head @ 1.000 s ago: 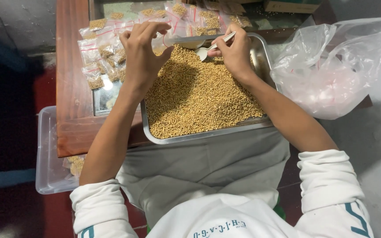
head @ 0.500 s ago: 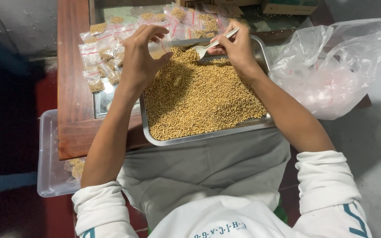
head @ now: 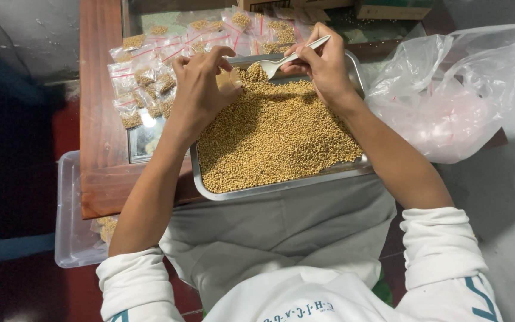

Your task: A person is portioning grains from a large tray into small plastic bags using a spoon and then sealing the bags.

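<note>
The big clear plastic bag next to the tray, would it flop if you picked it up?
Probably yes. The clear plastic bag is thin and crumpled into soft folds, so it would likely sag and crinkle. It looks nearly empty, so it's probably very light and would slide easily if pushed.

The person wears a white long-sleeved top, its sleeves bunched in thick folds above the elbows at the lower left and lower right of the frame. Teal markings show on both sleeves, and small teal lettering crosses the chest at bottom centre. Grey-green trousers cover the lap mid-frame.
</note>
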